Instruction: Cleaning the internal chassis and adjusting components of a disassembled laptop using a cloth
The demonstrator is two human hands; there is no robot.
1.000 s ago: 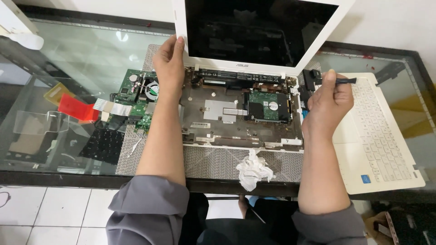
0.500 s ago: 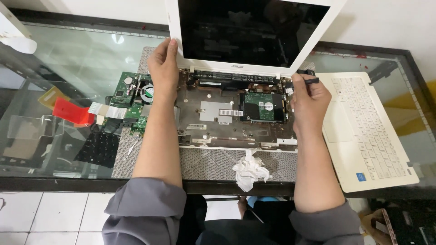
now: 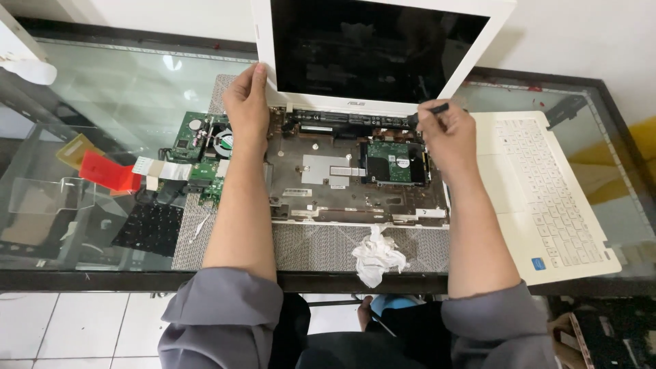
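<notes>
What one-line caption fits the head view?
Left hand steadies white laptop screen while right hand holds black tool over opened base.

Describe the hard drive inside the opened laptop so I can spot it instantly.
Start at the white laptop base on the glass table. Just left of the right hand sits the hard drive, the only flat rectangle with a pale label over a green board.

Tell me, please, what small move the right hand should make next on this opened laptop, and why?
Probably lower the tip of the dark tool onto the hinge corner. The right hand holds it just above the open base, near the hard drive, while the left hand steadies the white screen.
</notes>
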